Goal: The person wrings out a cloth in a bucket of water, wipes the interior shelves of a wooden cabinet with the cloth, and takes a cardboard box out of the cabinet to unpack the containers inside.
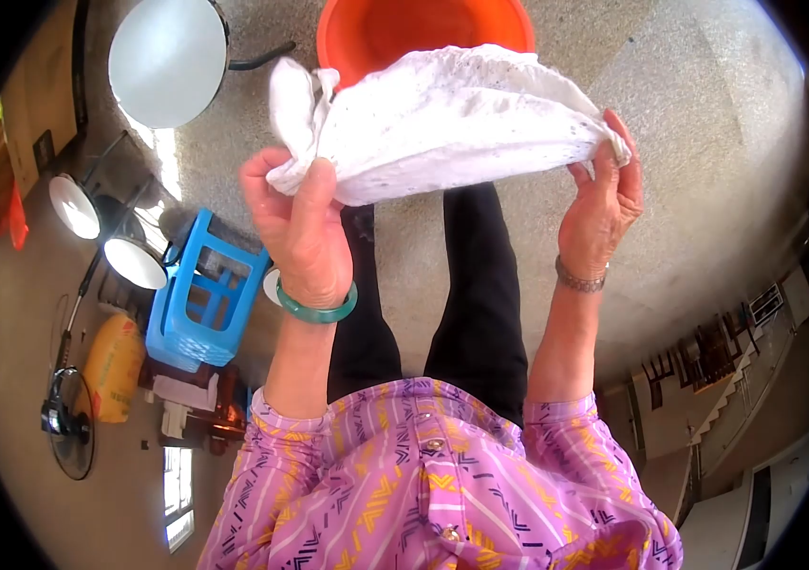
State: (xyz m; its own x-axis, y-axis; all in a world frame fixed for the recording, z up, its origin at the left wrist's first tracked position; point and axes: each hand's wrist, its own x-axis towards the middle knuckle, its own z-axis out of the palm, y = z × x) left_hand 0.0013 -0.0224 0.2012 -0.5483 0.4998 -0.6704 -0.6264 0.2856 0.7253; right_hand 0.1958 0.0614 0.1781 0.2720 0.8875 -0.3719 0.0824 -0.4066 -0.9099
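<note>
A white cloth with small dark specks is stretched between my two hands, in front of my legs. Its left end is bunched in my left hand, thumb pressed over the fabric, a green bangle on the wrist. Pinched in the fingers of my right hand is the other end of the cloth; a bracelet sits on that wrist. Just beyond the cloth stands an orange basin, its near rim partly covered from view by the fabric.
A round white-topped stool stands at the upper left. Smaller round seats, stacked blue plastic stools, a yellow sack and a black fan are on the left. Stairs and wooden furniture appear far right.
</note>
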